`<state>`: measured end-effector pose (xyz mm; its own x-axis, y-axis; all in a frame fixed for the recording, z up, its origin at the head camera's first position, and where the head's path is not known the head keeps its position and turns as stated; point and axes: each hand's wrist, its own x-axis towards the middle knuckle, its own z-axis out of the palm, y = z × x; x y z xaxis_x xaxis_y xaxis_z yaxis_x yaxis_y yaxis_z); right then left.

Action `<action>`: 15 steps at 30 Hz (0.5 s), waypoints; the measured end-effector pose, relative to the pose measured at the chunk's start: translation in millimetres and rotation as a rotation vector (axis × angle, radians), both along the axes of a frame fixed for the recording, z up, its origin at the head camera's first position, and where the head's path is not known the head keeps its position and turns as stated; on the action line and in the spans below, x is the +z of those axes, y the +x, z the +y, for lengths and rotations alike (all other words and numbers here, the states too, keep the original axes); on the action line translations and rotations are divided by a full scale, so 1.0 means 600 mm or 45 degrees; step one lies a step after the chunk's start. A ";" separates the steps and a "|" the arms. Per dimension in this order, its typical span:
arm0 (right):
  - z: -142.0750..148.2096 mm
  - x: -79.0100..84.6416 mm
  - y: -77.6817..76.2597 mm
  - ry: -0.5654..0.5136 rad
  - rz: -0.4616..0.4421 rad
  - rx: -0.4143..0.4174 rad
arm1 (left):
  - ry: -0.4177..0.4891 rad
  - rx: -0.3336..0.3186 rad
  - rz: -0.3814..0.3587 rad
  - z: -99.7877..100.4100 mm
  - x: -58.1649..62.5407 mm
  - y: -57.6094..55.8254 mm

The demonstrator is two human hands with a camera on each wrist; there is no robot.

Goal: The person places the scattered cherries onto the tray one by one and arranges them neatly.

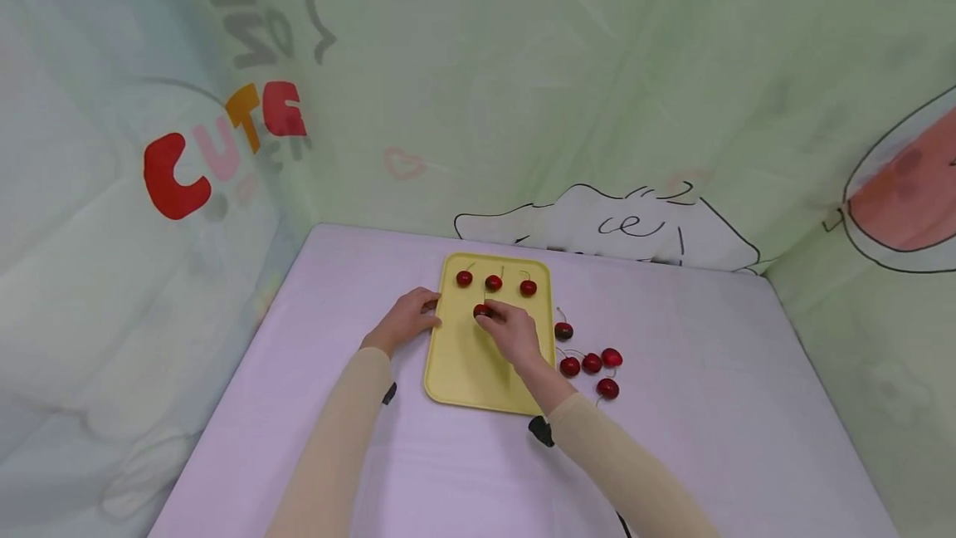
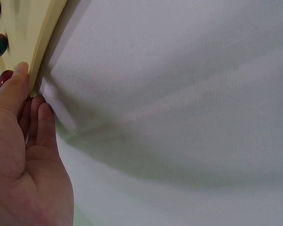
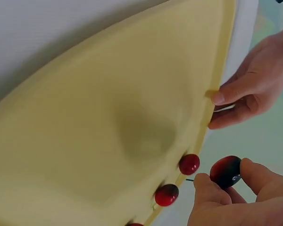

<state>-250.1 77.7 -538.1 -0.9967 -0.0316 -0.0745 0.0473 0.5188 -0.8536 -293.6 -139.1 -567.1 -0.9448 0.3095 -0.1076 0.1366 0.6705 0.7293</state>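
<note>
My right hand (image 1: pixel 515 335) pinches a dark red cherry (image 3: pixel 225 170) between thumb and fingertips, above the yellow tray (image 1: pixel 463 368). The cherry's thin stem points away from the hand. Along the tray's far end lie a left cherry (image 1: pixel 464 278), a middle cherry (image 1: pixel 494 282) and a right cherry (image 1: pixel 528 288) in a row, all with stems. At the tray's left edge, my left hand (image 1: pixel 407 320) grips the rim; in the left wrist view its thumb (image 2: pixel 20 77) lies over the rim and its other fingers curl against the outer side.
Right of the tray, several loose cherries lie on the pale cloth, among them a single cherry (image 1: pixel 563 330) by the rim and a near cherry (image 1: pixel 607 388). Printed fabric walls (image 1: pixel 523 106) stand behind and on both sides of the table.
</note>
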 end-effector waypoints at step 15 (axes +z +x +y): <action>-0.053 -0.054 -0.051 0.265 0.085 0.124 | -0.044 -0.016 0.014 0.002 0.008 0.001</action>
<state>-280.5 46.0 -570.6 -0.9927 -0.1184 -0.0230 -0.0646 0.6831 -0.7275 -292.9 -137.6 -562.5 -0.9419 0.3179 -0.1084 0.1531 0.6936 0.7039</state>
